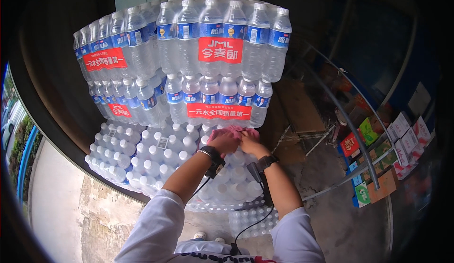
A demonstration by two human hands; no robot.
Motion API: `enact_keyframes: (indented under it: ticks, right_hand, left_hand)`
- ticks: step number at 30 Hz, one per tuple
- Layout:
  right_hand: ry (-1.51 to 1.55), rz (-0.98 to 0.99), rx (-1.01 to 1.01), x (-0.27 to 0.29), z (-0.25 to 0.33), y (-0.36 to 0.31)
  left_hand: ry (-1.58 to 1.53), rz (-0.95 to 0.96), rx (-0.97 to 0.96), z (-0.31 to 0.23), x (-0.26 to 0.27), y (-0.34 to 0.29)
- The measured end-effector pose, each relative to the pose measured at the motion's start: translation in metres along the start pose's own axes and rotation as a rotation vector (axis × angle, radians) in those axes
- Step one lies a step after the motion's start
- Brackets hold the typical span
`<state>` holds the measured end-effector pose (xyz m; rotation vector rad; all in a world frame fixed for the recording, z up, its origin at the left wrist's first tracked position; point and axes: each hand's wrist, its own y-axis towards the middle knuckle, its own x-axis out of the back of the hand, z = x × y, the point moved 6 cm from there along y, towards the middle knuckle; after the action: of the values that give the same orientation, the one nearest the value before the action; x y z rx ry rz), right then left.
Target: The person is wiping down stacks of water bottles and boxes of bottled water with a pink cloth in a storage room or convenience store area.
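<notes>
Both my arms reach forward over shrink-wrapped packs of water bottles (161, 152) with white caps. A pink cloth (229, 130) is bunched up between my hands, just in front of the standing bottle packs (220, 100). My left hand (224, 143) is closed on the cloth's left part, knuckles up. Close beside it, my right hand (250, 143) grips the right part, its fingertips partly hidden. Dark bands with small devices and a black cable are on both wrists.
More bottle packs (227, 36) with blue labels are stacked behind, higher than my hands. At right stands a metal rail (350, 116) beside colourful cartons (402, 140). Lower bottle packs (253, 221) lie near my feet. A blue pipe (26, 161) runs along the left edge.
</notes>
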<state>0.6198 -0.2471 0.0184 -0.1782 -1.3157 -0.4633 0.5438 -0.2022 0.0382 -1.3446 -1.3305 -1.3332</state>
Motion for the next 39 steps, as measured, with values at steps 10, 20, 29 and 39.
enact_keyframes:
  ticks: [10,20,29,39]
  right_hand:
    - [0.081,0.030,-0.235,-0.025,-0.019,0.018]
    - [0.030,0.119,0.239,-0.014,0.025,-0.052]
    - [0.083,0.145,0.407,0.001,0.086,-0.148]
    - [-0.063,0.168,0.096,-0.003,0.042,-0.047]
  left_hand:
    - [0.148,0.138,0.147,0.014,-0.003,-0.004]
    - [-0.160,0.222,0.031,-0.011,0.004,-0.052]
    - [-0.111,0.070,-0.228,-0.074,0.010,-0.141]
    - [0.084,-0.022,-0.063,-0.003,0.001,-0.080]
